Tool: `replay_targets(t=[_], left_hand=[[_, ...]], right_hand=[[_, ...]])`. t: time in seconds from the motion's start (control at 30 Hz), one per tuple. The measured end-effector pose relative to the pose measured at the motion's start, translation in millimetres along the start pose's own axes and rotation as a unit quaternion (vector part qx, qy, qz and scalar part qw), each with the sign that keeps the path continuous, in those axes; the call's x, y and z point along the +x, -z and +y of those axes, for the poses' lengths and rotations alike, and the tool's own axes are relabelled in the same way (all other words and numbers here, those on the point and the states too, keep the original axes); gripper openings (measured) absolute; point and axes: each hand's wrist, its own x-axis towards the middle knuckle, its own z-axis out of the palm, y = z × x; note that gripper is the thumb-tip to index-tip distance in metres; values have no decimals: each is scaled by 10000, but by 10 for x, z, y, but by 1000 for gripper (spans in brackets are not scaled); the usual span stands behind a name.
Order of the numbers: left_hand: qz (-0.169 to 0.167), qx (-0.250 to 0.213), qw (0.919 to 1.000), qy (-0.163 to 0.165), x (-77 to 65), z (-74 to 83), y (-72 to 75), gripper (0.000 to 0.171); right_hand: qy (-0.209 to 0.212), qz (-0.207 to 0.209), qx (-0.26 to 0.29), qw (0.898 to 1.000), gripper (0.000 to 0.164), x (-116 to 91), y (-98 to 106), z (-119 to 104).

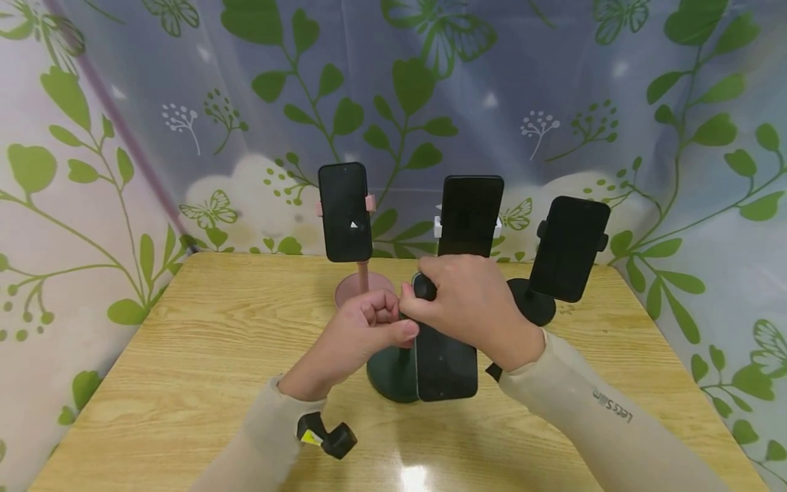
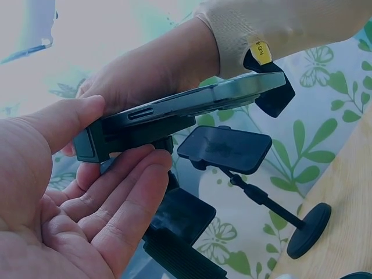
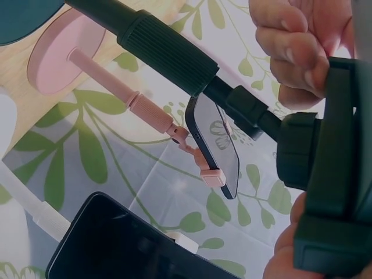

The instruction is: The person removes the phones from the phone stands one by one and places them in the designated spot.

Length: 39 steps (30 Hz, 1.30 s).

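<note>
Between the fingers [image 2: 119, 218] of the left hand [image 1: 353, 338] and right hand [image 1: 476, 297], gripped from both sides: the clamp [image 2: 90, 142] of a dark green phone stand [image 3: 168, 52], with a smartphone [image 2: 192, 102] lying in it. In the head view, dark screen [image 1: 449, 372] up, overlapping the base [image 1: 389, 379]. From the left wrist, edge and side button [image 2: 140, 113]. From the right wrist, hidden to the head: the joint knob [image 3: 296, 148] behind the clamp and the hinge [image 3: 179, 134] of a pink stand [image 3: 148, 113].
</note>
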Motion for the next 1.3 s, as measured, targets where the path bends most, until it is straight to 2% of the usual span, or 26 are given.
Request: replay_targets(t=[0.3, 0.67, 0.9, 1.3], left_hand=[[15, 106, 9999, 43, -5, 11, -1, 36], [-40, -41, 10000, -45, 3, 2, -12, 38], [47, 0, 10000, -68, -5, 7, -19, 30], [47, 79, 10000, -27, 0, 7, -28, 30]], right_hand=[[38, 12, 56, 10000, 36, -7, 6, 13], [24, 6, 151, 9999, 35, -7, 9, 18], [69, 54, 160, 9998, 34, -11, -4, 21], [52, 78, 116, 9999, 33, -26, -13, 11]])
